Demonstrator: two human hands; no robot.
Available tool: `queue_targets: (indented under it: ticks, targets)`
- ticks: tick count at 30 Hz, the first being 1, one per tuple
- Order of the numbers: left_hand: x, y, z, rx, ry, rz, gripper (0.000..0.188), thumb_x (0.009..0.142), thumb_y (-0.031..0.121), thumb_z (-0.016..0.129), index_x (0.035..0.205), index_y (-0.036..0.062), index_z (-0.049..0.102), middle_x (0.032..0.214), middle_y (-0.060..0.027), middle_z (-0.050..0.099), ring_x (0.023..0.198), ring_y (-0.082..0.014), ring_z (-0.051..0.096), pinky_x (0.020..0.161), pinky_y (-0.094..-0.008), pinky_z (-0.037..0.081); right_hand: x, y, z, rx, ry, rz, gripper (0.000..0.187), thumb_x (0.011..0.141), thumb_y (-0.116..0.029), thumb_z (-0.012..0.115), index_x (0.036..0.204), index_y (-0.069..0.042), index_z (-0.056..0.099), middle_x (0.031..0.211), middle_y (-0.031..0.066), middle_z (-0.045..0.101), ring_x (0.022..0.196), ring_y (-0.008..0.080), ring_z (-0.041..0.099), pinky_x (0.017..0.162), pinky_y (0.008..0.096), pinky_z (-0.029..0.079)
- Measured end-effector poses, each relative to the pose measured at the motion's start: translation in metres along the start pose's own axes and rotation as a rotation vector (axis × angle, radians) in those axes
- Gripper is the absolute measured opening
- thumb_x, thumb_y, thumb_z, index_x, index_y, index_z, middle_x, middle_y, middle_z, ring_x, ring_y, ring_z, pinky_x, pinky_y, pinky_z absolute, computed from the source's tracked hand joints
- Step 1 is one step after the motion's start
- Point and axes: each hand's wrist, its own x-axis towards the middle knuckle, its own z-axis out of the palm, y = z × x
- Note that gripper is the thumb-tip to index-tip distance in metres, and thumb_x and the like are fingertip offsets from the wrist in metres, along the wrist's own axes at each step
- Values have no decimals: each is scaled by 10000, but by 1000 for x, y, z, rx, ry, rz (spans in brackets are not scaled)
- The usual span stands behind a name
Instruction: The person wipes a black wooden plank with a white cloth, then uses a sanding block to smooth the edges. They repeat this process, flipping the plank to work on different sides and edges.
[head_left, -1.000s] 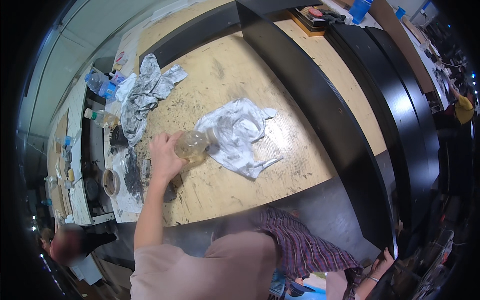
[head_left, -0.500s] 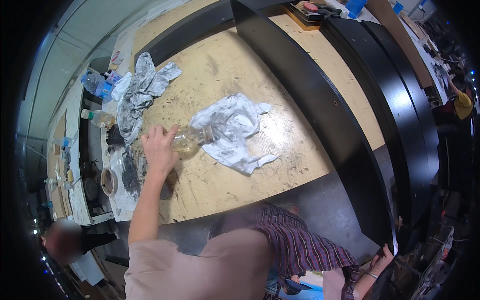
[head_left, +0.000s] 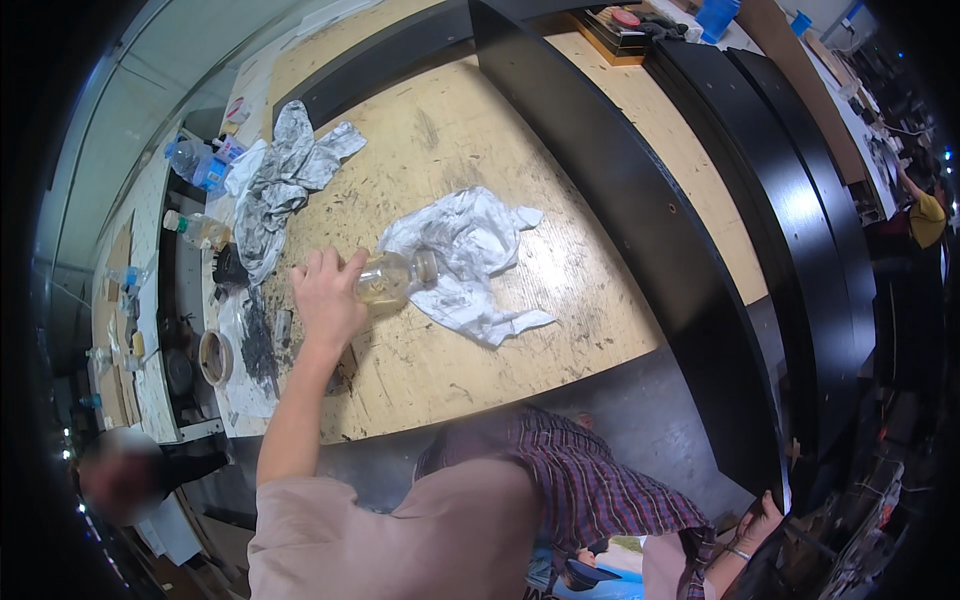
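My left hand (head_left: pixel 328 290) is wrapped round a clear plastic bottle (head_left: pixel 383 282) with yellowish liquid in it. The bottle is tipped over, its neck pointing right above a crumpled white cloth (head_left: pixel 460 250) on the worktable (head_left: pixel 420 380). Whether liquid is coming out cannot be made out. At the lower right, my right hand (head_left: pixel 762 520) grips the near end of a long black board (head_left: pixel 620 170). That board runs away from me across the table, with its near end past the table's front edge.
A smudged grey-white rag (head_left: pixel 290 165) lies at the far left. Beside it stand a blue-labelled bottle (head_left: pixel 205 165), a green-capped bottle (head_left: pixel 200 230) and a round tub (head_left: pixel 214 357). More black boards (head_left: pixel 790 190) lie to the right. One person (head_left: pixel 125 475) is at left, another (head_left: pixel 925 220) far right.
My left hand and the bottle have shifted slightly right over the white cloth. My right hand keeps its hold on the board.
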Motion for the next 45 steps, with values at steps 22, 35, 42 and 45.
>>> queue_targets:
  ticks: [22,35,42,45]
  targets:
    - [27,-100,55,-1204,239,-893,751,566,-38,843,1234,17,503,1138,-102,627,1021,-233,615,898,-372,494,2,-3,12,-38,14,77,275,834,25,617,1104,75,622,1054,88,649,963,180,583,901,300,437]
    - [-14,-50,67,-659,0,-555,552,768,140,729,1280,36,549,1209,-136,621,1129,-272,575,973,-361,437,4,4,-20,-49,17,92,421,758,63,617,1177,65,572,1058,80,615,974,175,555,919,284,409]
    - [34,16,70,-784,-394,-126,523,728,163,758,1218,41,620,1105,-140,662,1052,-266,606,904,-370,458,5,9,-8,20,57,144,521,674,75,616,1192,55,569,1059,98,619,980,203,574,930,297,429]
    - [36,42,58,-1262,-550,-480,406,746,105,738,1125,-5,643,922,-76,675,907,-153,635,779,-283,491,-12,-12,38,22,51,-38,459,606,48,630,1064,71,635,971,111,649,901,213,599,862,299,465]
